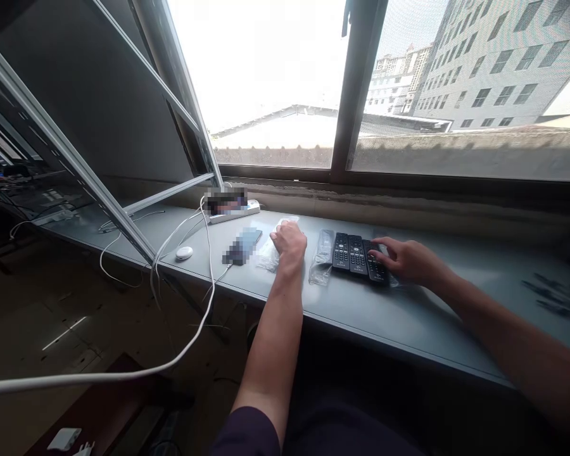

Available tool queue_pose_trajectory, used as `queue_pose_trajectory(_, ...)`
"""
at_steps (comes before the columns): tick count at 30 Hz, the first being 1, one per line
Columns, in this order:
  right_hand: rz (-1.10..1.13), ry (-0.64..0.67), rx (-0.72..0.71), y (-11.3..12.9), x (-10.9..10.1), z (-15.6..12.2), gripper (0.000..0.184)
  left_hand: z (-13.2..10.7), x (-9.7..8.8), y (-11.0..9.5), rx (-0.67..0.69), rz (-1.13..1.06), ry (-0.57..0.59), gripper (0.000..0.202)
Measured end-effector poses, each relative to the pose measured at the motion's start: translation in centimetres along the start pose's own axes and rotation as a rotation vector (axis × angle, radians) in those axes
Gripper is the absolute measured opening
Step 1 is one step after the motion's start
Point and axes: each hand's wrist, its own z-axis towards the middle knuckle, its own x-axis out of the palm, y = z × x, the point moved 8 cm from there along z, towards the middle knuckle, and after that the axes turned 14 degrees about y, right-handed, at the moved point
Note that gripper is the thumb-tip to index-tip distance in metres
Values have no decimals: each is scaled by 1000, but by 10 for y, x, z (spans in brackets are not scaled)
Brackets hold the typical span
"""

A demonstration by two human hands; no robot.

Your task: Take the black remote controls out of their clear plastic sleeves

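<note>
Three black remote controls lie side by side on the grey table: a left one (341, 252), a middle one (358, 254) and a right one (376, 268). My right hand (406, 258) is at the right remote, with thumb and fingers closed on its upper right part. Crumpled clear plastic (322, 259) lies against the left side of the row. Further left, my left hand (291, 240) is closed, fingers curled down onto a clear plastic bag (268, 254) that spreads out beneath it. The fingertips of the left hand are partly hidden.
Left of the bag lies a phone (243, 246) with a cable plugged in. Behind it stands a white power strip (235, 212); a round white object (184, 253) sits near white cables (208, 253). A metal frame (123, 221) slants across the left. Dark items (558, 296) lie far right.
</note>
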Motion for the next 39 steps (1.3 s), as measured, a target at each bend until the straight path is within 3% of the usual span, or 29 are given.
queue_pose_trajectory(4, 16, -8, -10, 2, -2, -1, 69, -2, -6, 2, 21, -96, -70, 31)
queue_pose_trajectory(10, 15, -13, -11, 3, -3, -2, 68, 4, 0, 9, -33, -177, 2, 39)
queue_pose_trajectory(13, 22, -8, -9, 4, -3, -2, 68, 2, -2, 6, 1, -199, -29, 37)
queue_pose_trajectory(17, 22, -17, -12, 4, -3, -2, 66, -5, -14, -8, 181, -328, -178, 34)
queue_pose_trajectory(21, 16, -42, -20, 6, -5, -4, 64, -9, -21, -22, 399, -680, -233, 29)
queue_pose_trajectory(24, 26, -70, -44, 14, -9, -8, 61, -3, -10, -31, 467, -1058, -100, 21)
queue_pose_trajectory(28, 155, -147, -167, 33, -18, -15, 59, 1, 22, -52, 421, -1531, 247, 13)
queue_pose_trajectory(33, 400, -209, -277, 48, -22, -20, 92, -10, 40, -78, 417, -1709, 490, 12)
queue_pose_trajectory(35, 445, -214, -321, 53, -23, -22, 87, -13, 42, -84, 433, -1760, 534, 12)
queue_pose_trajectory(39, 611, -201, -437, 64, -26, -28, 57, -13, 47, -89, 472, -1784, 565, 14)
